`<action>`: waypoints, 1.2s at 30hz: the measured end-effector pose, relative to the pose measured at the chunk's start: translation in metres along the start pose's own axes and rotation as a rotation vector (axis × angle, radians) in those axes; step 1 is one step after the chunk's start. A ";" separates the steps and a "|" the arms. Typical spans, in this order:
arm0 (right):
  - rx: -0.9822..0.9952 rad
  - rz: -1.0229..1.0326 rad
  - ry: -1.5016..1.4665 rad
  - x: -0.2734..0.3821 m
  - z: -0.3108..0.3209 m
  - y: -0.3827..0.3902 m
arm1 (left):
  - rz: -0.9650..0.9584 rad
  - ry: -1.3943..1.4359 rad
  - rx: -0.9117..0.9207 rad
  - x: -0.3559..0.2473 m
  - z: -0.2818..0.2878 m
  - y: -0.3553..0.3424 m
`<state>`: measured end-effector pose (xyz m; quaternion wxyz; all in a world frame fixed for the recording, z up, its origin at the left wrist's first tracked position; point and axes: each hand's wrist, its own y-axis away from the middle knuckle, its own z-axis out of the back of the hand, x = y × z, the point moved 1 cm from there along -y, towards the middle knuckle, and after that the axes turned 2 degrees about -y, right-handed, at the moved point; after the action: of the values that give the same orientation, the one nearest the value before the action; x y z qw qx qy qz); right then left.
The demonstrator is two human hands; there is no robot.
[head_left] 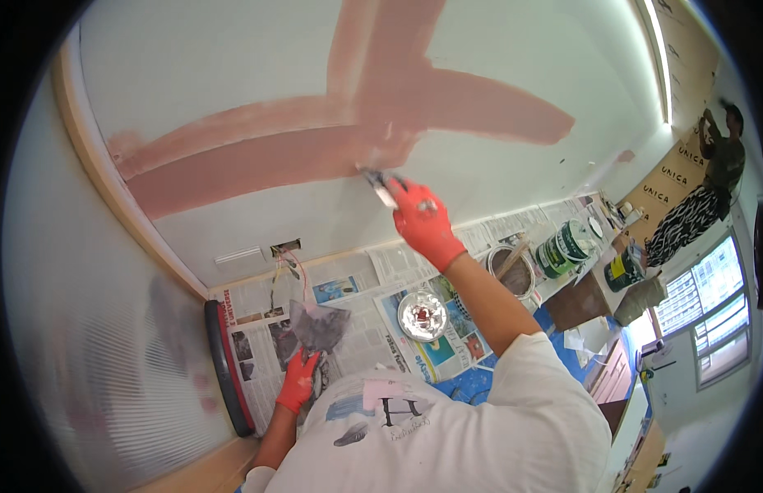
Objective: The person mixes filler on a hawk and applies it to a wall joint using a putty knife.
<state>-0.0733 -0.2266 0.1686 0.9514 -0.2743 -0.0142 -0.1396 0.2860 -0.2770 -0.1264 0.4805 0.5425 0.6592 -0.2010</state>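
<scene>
My right hand (423,222), in a red glove, grips a putty knife (380,185) with its tip at the lower edge of a band of pink coating (233,172) on the white wall (513,177). I cannot tell whether the tip touches it. My left hand (298,378), also gloved in red, is lower down, closed on a wide, smeared grey scraper (317,327). Just beyond the scraper, wires (289,271) hang out of a socket opening (286,246) near the wall's foot.
Newspaper-covered counter (361,316) holds a foil-lined tub (423,315), a bucket (510,269) and green pails (566,249). A dark red-edged object (229,361) stands by the ribbed side panel (135,345). At right, another person (710,172) works on a brown board (665,177) above a window (702,312).
</scene>
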 end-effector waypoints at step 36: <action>-0.727 0.193 0.688 0.064 0.422 -0.358 | -0.612 0.089 -0.191 -0.120 -0.029 0.027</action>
<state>-0.0884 -0.3109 0.7191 0.7527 -0.5257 0.3746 -0.1294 0.2925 -0.3081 -0.0036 0.4170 0.2799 0.8280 -0.2493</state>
